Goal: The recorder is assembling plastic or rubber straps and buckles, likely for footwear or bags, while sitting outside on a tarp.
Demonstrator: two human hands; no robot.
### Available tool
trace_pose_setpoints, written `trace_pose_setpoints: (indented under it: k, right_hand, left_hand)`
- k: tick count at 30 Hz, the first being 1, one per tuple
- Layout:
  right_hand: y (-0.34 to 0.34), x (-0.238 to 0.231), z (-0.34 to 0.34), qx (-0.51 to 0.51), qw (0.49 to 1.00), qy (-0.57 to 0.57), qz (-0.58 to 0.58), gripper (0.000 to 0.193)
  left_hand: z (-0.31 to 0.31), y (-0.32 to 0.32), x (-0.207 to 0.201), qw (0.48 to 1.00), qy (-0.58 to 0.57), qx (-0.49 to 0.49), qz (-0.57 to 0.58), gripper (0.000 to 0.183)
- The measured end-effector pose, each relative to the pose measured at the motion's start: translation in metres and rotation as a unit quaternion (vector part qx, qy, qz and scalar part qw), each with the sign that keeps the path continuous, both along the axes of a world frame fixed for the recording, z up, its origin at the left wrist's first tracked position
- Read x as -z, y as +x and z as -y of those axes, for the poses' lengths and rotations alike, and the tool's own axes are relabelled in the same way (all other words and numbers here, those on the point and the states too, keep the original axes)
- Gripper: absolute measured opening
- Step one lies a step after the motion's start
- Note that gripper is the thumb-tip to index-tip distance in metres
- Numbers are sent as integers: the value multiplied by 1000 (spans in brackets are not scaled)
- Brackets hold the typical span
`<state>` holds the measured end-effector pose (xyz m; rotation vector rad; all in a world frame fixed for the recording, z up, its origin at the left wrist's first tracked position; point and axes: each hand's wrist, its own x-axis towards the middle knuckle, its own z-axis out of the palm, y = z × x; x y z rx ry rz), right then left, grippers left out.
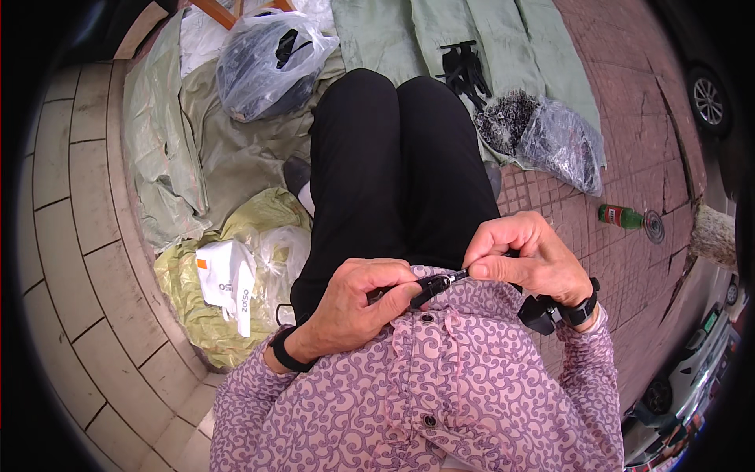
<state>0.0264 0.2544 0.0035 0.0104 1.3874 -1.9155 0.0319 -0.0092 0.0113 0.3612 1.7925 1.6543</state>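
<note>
In front of my shirt, both hands work on a narrow black strap (429,291) with a small metal ring or buckle on it. My left hand (352,305) pinches its left part between thumb and fingers. The right end is gripped by my right hand (533,258), its thumb pressed against the curled fingers. The strap runs slightly upward from left to right between them. Part of it is hidden by my fingers, and its exact kind is too small to make out.
A clear bag of dark items (267,75) lies beyond my knees. Black straps (464,69), a pile of small hardware (507,124) and a plastic bag (562,149) lie at the far right. A green bottle (620,216) lies right; a white bag (226,275) lies left.
</note>
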Motion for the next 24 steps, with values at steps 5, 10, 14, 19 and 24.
trace_pose_setpoints:
  k: [5,10,14,19,24]
  right_hand:
    - [-8,-3,2,53,998,28,6,13]
    - [-6,10,17,167,983,-73,24,13]
    - [-8,11,36,200,977,-65,-26,13]
    - [-10,15,40,213,975,-16,-66,7]
    - [-10,19,34,269,903,170,-288,10]
  left_hand:
    - [2,-10,5,972,54,-48,225,16]
    - [-23,-21,4,956,62,-112,265,30]
    - [-44,-22,24,972,107,-167,125,31]
    - [-55,-32,13,971,58,-233,1,20]
    - [-58,-34,10,970,57,-237,2,17]
